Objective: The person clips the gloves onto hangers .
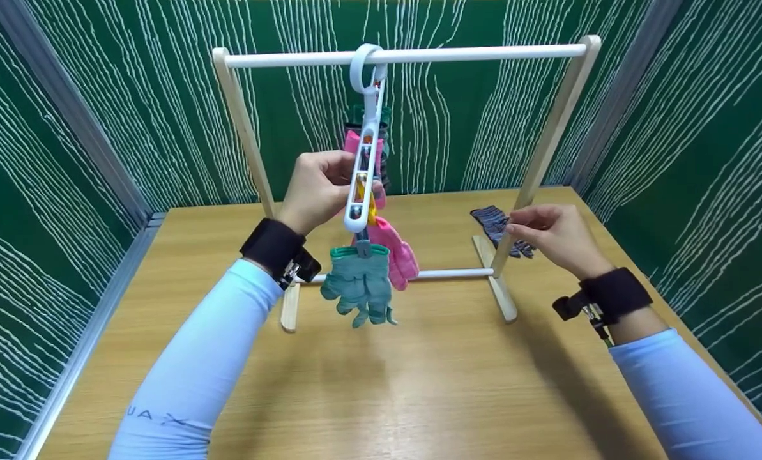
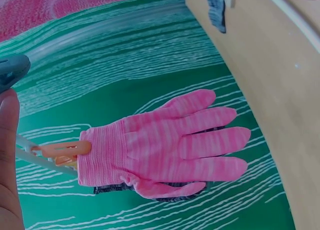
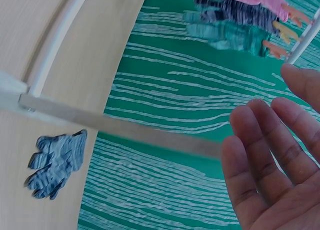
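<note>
A white clip hanger (image 1: 370, 105) hangs by its hook from a rack bar, with several knit gloves clipped along it. My left hand (image 1: 317, 191) is at the hanger's left side, thumb and finger pinching a grey-blue clothespin (image 2: 14, 69). In the left wrist view a pink glove (image 2: 160, 150) hangs from an orange clothespin (image 2: 65, 149). Nearest the camera hangs a teal glove (image 1: 358, 278), with another pink glove (image 1: 396, 255) behind it. Beside the right post, my right hand (image 1: 559, 236) has loosely bent fingers and holds nothing. A dark striped glove (image 1: 488, 218) lies on the table near it.
The wooden rack has a left post (image 1: 243, 128), a right post (image 1: 556, 140), a white top bar (image 1: 470, 53) and a low white bar (image 1: 454, 273). It stands on a wooden table (image 1: 355, 390). Green walls (image 1: 706, 179) with white lines surround it.
</note>
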Demonstrator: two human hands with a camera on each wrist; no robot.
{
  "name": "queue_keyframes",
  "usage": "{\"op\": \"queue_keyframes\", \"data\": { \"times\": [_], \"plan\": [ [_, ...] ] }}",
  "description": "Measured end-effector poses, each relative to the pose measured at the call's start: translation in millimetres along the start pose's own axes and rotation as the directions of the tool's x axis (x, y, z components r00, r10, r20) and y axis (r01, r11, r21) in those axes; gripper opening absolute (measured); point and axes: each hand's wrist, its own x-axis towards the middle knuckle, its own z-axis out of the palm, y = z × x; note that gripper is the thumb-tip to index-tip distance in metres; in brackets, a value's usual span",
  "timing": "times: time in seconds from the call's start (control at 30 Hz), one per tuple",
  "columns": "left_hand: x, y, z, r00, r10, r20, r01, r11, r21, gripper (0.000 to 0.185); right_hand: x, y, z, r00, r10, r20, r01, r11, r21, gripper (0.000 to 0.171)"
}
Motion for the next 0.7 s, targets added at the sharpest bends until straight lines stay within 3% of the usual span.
{"op": "queue_keyframes", "data": {
  "times": [0.37, 0.7],
  "plan": [
    [0.2, -1.5, 0.5, 1.000, -0.014, -0.005, 0.014, 1.000, -0.009, 0.032, 0, 26, -12, 0.999, 0.012, -0.045, -0.016, 0.996, -0.086, 0.024],
    [-0.5, -2.9, 0.7, 1.000, -0.029, -0.011, 0.029, 1.000, -0.008, 0.029, 2, 50, -18, 0.992, 0.125, -0.031, -0.128, 0.985, -0.119, 0.033]
  ]
}}
